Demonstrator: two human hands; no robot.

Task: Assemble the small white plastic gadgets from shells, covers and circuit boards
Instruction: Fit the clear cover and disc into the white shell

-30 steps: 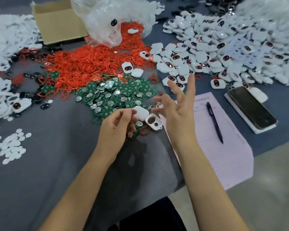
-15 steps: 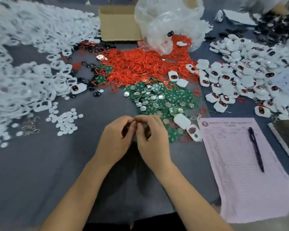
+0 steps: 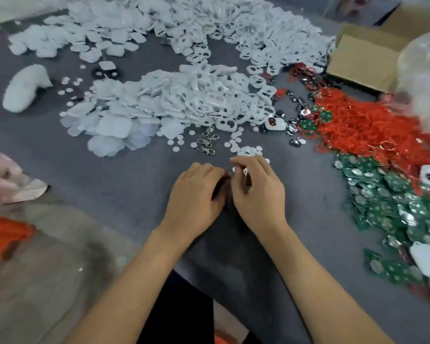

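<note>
Your left hand [image 3: 196,192] and right hand [image 3: 258,192] have come together since a second ago, fingers curled, pinching a small, mostly hidden gadget part [image 3: 245,172] near the table's [image 3: 134,184] front edge, suggesting fitting has begun.

Both forearms are bare to the elbow, with no sleeves, rings or watch showing.

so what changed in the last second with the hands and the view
The right hand, raised with fingers spread a second ago, came down to meet the left hand; both now pinch a small part between them, mostly hidden. The head view swung left, toward the white shells. The piles on the table stayed put.
</note>
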